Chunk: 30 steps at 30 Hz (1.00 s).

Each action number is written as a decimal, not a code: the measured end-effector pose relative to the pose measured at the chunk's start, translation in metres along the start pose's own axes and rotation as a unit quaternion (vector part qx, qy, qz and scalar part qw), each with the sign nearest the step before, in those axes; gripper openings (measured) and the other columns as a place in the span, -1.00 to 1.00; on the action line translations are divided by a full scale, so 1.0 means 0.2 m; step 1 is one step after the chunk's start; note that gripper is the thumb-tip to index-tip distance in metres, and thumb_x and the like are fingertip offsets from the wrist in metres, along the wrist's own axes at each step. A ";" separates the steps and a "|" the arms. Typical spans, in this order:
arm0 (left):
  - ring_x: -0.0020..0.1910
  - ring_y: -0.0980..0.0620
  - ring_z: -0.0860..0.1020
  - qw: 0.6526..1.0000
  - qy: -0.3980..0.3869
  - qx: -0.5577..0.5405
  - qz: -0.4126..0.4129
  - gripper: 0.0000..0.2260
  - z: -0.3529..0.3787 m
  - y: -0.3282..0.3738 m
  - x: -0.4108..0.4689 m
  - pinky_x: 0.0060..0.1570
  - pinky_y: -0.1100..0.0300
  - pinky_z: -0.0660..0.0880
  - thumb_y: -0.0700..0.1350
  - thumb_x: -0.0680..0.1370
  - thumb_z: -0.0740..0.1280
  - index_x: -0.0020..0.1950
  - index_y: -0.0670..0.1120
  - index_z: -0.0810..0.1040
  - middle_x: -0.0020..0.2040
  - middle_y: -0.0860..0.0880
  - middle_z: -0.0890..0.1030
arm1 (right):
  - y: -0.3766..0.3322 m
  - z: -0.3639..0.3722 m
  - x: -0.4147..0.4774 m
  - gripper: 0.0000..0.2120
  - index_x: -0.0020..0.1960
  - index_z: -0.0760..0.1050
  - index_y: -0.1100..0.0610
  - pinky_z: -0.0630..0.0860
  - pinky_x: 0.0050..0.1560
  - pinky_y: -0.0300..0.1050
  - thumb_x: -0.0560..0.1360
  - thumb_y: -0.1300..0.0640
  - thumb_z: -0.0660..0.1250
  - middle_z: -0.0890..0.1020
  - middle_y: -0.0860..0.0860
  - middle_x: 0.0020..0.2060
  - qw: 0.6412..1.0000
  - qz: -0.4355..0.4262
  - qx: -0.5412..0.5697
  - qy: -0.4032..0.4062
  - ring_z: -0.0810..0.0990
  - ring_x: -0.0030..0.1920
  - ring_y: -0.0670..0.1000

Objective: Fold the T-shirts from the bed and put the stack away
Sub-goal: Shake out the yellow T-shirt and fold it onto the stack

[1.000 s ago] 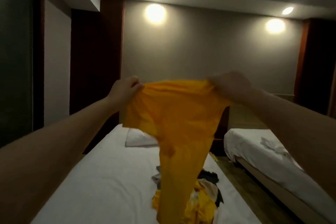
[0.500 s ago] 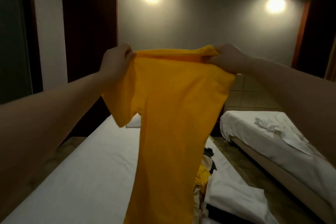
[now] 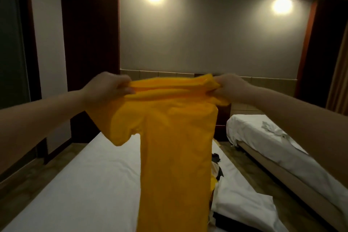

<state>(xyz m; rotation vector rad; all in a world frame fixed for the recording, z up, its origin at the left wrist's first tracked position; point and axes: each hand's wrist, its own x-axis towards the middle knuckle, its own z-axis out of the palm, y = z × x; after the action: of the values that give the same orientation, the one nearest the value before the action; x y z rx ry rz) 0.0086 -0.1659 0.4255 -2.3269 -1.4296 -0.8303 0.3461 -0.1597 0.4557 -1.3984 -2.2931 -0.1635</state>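
I hold a yellow T-shirt up in the air over the white bed. My left hand grips its top edge at the left and my right hand grips the top edge at the right. The top is bunched into folds between my hands. One sleeve hangs out to the left and the body hangs straight down past the bottom of the view. Behind the shirt, a pile of other clothes in dark and yellow colours lies on the bed, mostly hidden.
A white cloth lies on the bed's right side with a dark garment under its near edge. A second bed with a crumpled white cloth stands to the right across a narrow floor gap. Dark wooden panels line the left wall.
My hands have come down with the yellow T-shirt, from well above the headboard line to level with it. The shirt's top edge is more bunched between them.
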 end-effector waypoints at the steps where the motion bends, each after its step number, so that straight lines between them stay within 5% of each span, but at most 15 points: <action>1: -0.06 -0.07 0.54 0.999 -0.022 0.032 0.006 -0.48 0.01 0.01 -0.03 -0.03 0.11 0.41 0.28 0.47 0.00 0.10 -0.06 0.51 -0.01 -0.08 0.56 | -0.01 0.03 -0.01 -0.93 -0.09 0.49 0.12 0.40 -0.26 -0.28 0.55 0.19 0.25 0.52 0.02 -0.21 0.999 -0.020 -0.026 -0.028 0.55 -0.13 0.06; 5: -0.14 -0.16 0.52 0.992 0.104 0.061 -0.027 -0.55 -0.01 -0.03 -0.04 -0.11 0.05 0.42 0.12 0.48 0.03 0.06 -0.16 0.53 -0.08 -0.19 0.56 | -0.03 0.00 0.08 -0.93 -0.05 0.49 0.19 0.32 -0.30 -0.24 0.52 0.28 0.24 0.50 0.03 -0.21 0.990 -0.090 -0.086 0.068 0.52 -0.18 0.07; 10: -0.20 -0.20 0.54 0.992 0.117 0.057 0.003 -0.58 0.05 -0.03 -0.04 -0.19 0.06 0.45 0.07 0.50 0.05 0.01 -0.22 0.53 -0.14 -0.21 0.57 | -0.04 -0.03 0.13 -0.87 -0.19 0.42 0.17 0.30 -0.35 -0.18 0.46 0.36 0.21 0.45 0.03 -0.33 0.990 -0.085 -0.084 0.072 0.44 -0.27 0.04; 14: -0.13 -0.16 0.51 0.992 0.120 0.047 -0.018 -0.60 0.03 -0.07 -0.06 -0.14 0.14 0.37 0.11 0.53 0.08 0.06 -0.16 0.52 -0.08 -0.13 0.53 | -0.03 0.00 0.14 -0.90 -0.07 0.49 0.29 0.28 -0.33 -0.26 0.50 0.35 0.19 0.47 0.12 -0.22 0.994 -0.061 -0.062 0.066 0.44 -0.19 0.07; 19: -0.10 -0.10 0.48 0.990 0.132 0.029 -0.033 -0.79 -0.05 -0.07 -0.03 -0.04 0.09 0.35 -0.10 0.57 0.24 0.10 -0.18 0.56 -0.04 -0.16 0.55 | -0.04 0.03 0.15 -0.84 -0.07 0.55 0.35 0.32 -0.30 -0.22 0.49 0.23 0.31 0.55 0.18 -0.21 0.997 -0.033 -0.006 0.076 0.48 -0.22 0.08; 24: -0.17 0.03 0.49 0.963 0.029 -0.236 -0.131 -0.91 -0.09 -0.05 -0.03 -0.25 0.19 0.38 -0.08 0.56 0.24 -0.10 0.08 0.51 -0.13 0.03 0.51 | 0.02 -0.03 0.15 -0.84 -0.02 0.54 0.12 0.41 -0.28 -0.33 0.44 0.09 0.41 0.56 -0.07 -0.21 0.987 0.014 0.157 -0.003 0.53 -0.21 -0.12; 28: -0.13 -0.01 0.51 0.936 -0.013 -0.305 -0.177 -0.90 -0.03 -0.11 0.02 -0.24 0.15 0.40 -0.08 0.57 0.21 -0.05 0.05 0.52 -0.09 -0.02 0.52 | 0.06 0.04 0.25 -0.80 0.04 0.52 0.09 0.49 -0.23 -0.28 0.43 0.10 0.40 0.59 -0.07 -0.12 0.967 0.026 0.252 -0.030 0.58 -0.12 -0.06; 30: -0.10 -0.01 0.51 0.937 -0.039 -0.287 -0.194 -0.91 0.05 -0.19 0.07 -0.19 0.13 0.40 -0.08 0.56 0.23 -0.03 0.03 0.53 -0.07 -0.03 0.53 | 0.07 0.15 0.32 -0.84 -0.01 0.52 0.11 0.46 -0.23 -0.29 0.44 0.10 0.40 0.57 -0.03 -0.15 0.976 0.021 0.215 -0.013 0.56 -0.13 -0.03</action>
<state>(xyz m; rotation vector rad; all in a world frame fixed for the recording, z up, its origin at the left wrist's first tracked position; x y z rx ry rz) -0.0164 -0.1339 0.4235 -2.5225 -1.9256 -1.4465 0.3248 -0.0902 0.4559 -1.2234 -2.1479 0.3470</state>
